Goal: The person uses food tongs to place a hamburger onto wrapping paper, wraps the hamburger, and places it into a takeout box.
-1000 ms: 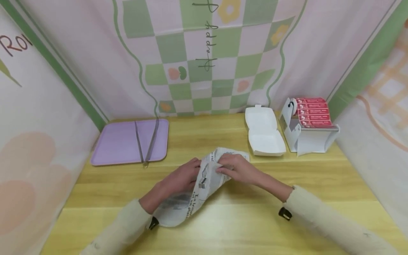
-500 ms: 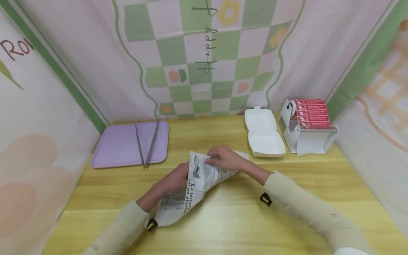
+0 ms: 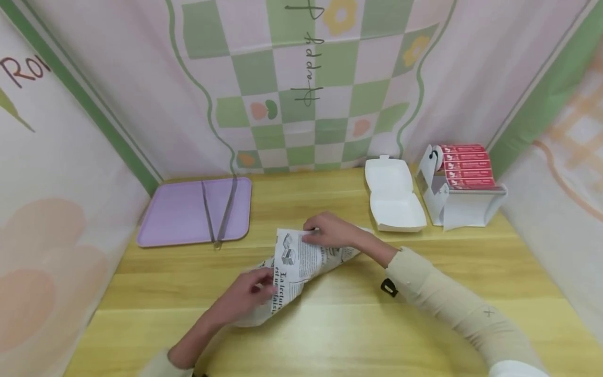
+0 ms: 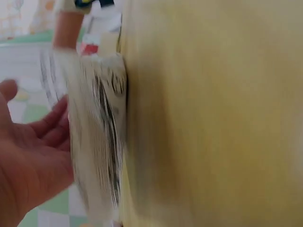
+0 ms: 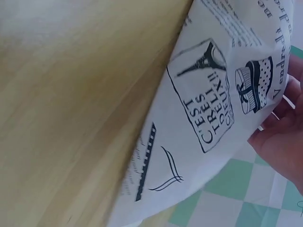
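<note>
A sheet of newspaper-print wrapping paper lies folded over into a slanting bundle on the wooden table; anything inside it is hidden. My right hand holds its far upper edge, thumb on the printed flap. In the right wrist view those fingers curl behind the paper. My left hand is at the bundle's left end, fingertips close to the flap's edge and loosely bent. The left wrist view shows this hand with its thumb spread away and the blurred paper beside its fingers.
At the back left lies a purple tray with metal tongs across it. An opened white takeaway box stands at the back right, beside a white dispenser with a roll of red labels.
The left hand has come out from behind the paper, moving toward the near left. The right hand has moved left, laying the printed flap over flatter.
</note>
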The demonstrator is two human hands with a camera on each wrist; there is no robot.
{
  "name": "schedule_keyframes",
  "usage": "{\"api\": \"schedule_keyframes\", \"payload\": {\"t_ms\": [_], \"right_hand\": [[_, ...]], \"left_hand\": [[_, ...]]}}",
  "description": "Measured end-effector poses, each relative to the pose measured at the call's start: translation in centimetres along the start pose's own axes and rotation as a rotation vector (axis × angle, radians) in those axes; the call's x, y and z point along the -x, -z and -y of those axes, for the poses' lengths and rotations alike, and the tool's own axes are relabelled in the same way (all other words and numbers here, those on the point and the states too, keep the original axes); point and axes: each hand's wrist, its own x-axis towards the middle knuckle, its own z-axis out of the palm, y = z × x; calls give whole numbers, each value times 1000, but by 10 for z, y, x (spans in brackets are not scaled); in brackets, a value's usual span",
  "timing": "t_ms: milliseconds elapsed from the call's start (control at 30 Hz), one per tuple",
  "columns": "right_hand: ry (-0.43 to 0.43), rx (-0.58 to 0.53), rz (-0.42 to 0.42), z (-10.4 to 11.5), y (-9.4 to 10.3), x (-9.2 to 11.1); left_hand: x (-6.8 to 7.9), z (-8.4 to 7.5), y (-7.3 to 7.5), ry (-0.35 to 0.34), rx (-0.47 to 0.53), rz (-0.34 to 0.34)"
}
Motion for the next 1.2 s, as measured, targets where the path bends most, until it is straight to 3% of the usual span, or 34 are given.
{"api": "schedule_keyframes", "payload": {"t_ms": [133,267,367,600,833,1067,1200], "right_hand": [[6,37,36,-1,-5,-5],[37,52,34,-1,-9,-7],[48,55,37,-1,-12,-7],[14,56,57,1,-16,-6],[25,61,52,3,-16,-5],[30,88,55,5,-16,-4],[38,102,54,6,-16,-5]], "left_hand": [[10,-4,-20,82,-30,-5],[13,0,-31,92,-2,-77],[16,6,-32,87,9,-87],[23,22,-25,142,93,-14],[8,21,-26,126,237,8],[12,23,-14,194,165,106],[22,13,7,206,-56,61]]}}
